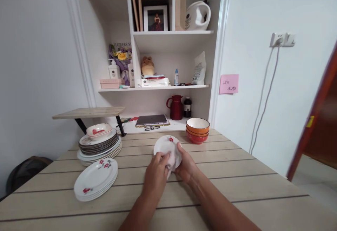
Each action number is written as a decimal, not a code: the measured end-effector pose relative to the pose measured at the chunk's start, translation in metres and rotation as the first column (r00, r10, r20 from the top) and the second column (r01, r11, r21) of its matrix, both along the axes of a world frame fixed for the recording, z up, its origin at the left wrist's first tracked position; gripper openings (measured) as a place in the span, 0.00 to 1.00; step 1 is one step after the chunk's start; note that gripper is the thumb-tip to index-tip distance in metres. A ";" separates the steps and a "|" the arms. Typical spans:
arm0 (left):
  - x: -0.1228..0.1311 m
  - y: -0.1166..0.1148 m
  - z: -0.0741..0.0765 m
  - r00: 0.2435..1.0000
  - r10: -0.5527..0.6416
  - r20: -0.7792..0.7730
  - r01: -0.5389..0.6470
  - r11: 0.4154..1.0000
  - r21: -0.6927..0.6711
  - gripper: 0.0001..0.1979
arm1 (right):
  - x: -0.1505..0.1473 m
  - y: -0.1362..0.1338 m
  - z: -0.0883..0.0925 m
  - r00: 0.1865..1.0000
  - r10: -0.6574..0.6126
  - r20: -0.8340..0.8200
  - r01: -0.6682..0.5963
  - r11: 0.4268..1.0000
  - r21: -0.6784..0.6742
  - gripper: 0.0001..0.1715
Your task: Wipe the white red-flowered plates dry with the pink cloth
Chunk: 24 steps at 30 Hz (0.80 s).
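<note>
A small white plate [161, 143] with a red flower on its rim is held tilted above the middle of the table. My right hand [186, 164] grips its right edge, thumb on the upper face. Closed around a pale cloth [171, 160], my left hand [157, 169] presses it against the plate's face. The cloth partly covers the plate's lower part. To the left lies a stack of white oval plates [96, 178] with red flowers. Beyond my right hand stand stacked orange and red bowls [198, 131].
Behind the oval plates is a taller pile of plates [100, 145] topped by a small square bowl [99, 130], near a wooden riser [89, 112]. At the back are a dark red jug [176, 108], a brown bottle [187, 107], a laptop [152, 119] and glasses [152, 128].
</note>
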<state>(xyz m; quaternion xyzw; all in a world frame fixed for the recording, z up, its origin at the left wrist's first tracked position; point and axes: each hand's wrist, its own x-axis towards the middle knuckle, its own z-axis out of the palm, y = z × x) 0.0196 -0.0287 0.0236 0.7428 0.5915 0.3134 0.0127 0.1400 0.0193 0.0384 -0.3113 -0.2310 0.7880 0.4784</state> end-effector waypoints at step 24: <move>0.015 -0.013 0.011 0.997 0.067 -0.037 -0.068 0.997 -0.027 0.27 | -0.010 -0.004 -0.007 0.992 0.127 0.027 -0.126 0.991 -0.046 0.29</move>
